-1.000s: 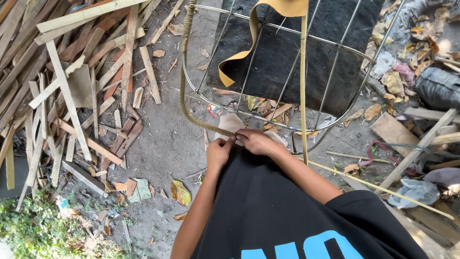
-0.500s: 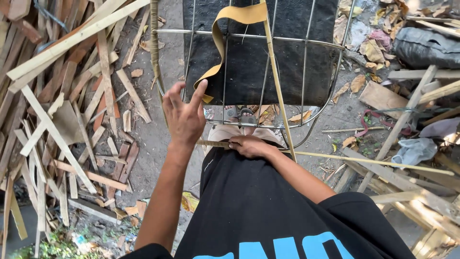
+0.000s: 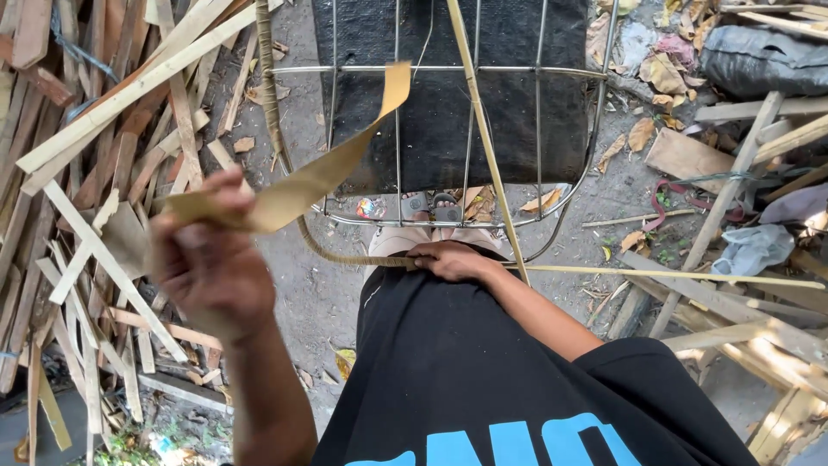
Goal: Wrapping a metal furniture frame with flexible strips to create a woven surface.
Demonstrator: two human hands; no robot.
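My left hand point(image 3: 210, 263) is raised at the left, blurred, and grips one end of a flat tan strip point(image 3: 332, 168) that runs up and right toward a metal wire frame point(image 3: 466, 69). My right hand point(image 3: 450, 259) rests low at the centre, pressing on a wrapped, curved rim piece point(image 3: 345, 255) at the frame's near edge. A thin bamboo stick point(image 3: 483, 129) slants up from that hand, and another point(image 3: 673, 276) runs right. Black fabric point(image 3: 448, 103) lies behind the wire bars.
A heap of split wood slats point(image 3: 95, 173) covers the ground at the left. Boards, dry leaves and a grey bag point(image 3: 759, 60) lie at the right. My feet in sandals point(image 3: 431, 207) show under the frame on bare dirt.
My left hand went from the rim, up open toward the frame, and now holds the tan strip, pulled left and toward me. My right hand stayed on the rim.
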